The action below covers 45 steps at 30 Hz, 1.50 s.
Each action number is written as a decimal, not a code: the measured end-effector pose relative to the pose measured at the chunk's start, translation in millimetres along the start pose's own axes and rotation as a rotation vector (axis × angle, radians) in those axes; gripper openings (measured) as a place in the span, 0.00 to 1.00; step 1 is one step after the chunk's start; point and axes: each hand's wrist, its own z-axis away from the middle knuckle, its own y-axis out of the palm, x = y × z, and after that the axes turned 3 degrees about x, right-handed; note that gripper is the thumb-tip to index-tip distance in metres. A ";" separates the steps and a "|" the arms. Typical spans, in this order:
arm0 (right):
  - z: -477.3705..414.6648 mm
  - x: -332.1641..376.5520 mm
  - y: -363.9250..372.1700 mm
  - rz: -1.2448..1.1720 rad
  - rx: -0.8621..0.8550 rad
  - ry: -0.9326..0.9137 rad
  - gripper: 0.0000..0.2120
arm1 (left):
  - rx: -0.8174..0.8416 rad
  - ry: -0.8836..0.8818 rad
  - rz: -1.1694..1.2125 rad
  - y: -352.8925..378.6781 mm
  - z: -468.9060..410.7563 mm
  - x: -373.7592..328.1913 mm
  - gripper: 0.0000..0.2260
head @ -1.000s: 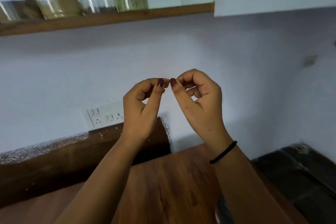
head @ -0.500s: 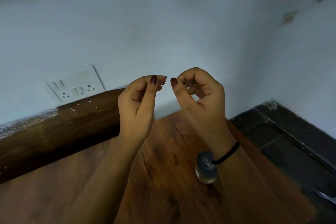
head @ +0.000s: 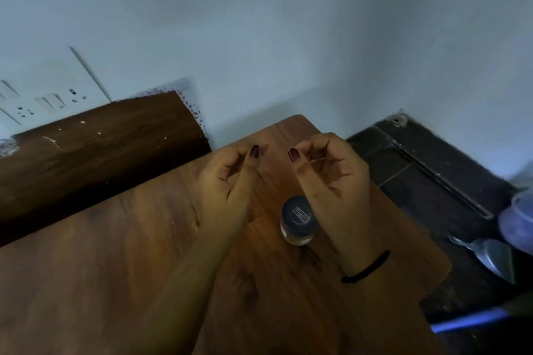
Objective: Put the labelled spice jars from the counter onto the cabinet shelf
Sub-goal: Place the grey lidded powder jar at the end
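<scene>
My left hand (head: 230,179) and right hand (head: 331,179) hover side by side over the wooden counter (head: 115,268), fingers curled in, thumbs up, nothing visible in either. One spice jar (head: 298,219) with a dark lid stands upright on the counter between my wrists, just under my right palm. A spoon (head: 490,256) lies on the dark surface to the right.
</scene>
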 end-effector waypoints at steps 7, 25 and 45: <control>34.8 -28.9 -18.7 0.084 0.017 0.147 0.04 | 0.140 -0.133 -0.012 35.6 42.0 45.4 0.12; 92.2 -109.3 -24.6 0.283 0.133 0.436 0.18 | 0.327 -0.313 -0.202 67.8 92.4 121.2 0.31; 115.3 -125.1 -37.8 0.194 -0.036 0.558 0.21 | 0.365 -0.471 -0.097 75.9 95.9 145.4 0.46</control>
